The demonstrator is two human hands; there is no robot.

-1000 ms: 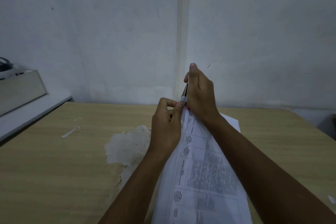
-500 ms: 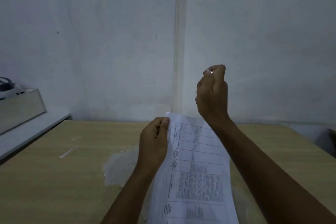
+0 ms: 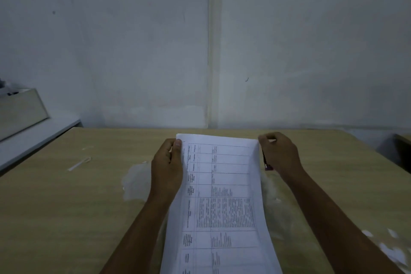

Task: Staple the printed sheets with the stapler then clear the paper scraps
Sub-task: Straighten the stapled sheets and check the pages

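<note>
On the far left, beyond the table [image 3: 66,218], a pale shelf [image 3: 33,138] carries a grey box [image 3: 21,111]; neither matters to the job. A thin white paper strip [image 3: 79,164] lies on the left part of the table, well apart from the hands, and a rough whitish patch [image 3: 135,182] marks the wood just left of the left forearm.

The left hand [image 3: 168,168] is closed on the far left corner of the printed sheets [image 3: 222,196], thumb on top and the other digits hidden underneath. A short dark mark sits at that corner beside the thumb; it may be a staple, but it is too small to say for sure. The sheets are held up off the table, running from the far edge down toward the near edge of the view.

The right hand [image 3: 279,153] pinches the far right corner and at the same time is curled around a slim dark stapler [image 3: 266,163], whose end shows below the fingers; whether the stapler's mouth is open cannot be told.

The step looks like squaring and checking the stack. To do it well, keep both corners taut so the edges line up, look that every sheet is caught at the left corner, and only then set the stapler down.

Near the right edge of the table, small white scraps [image 3: 391,249] wait to be cleared.
</note>
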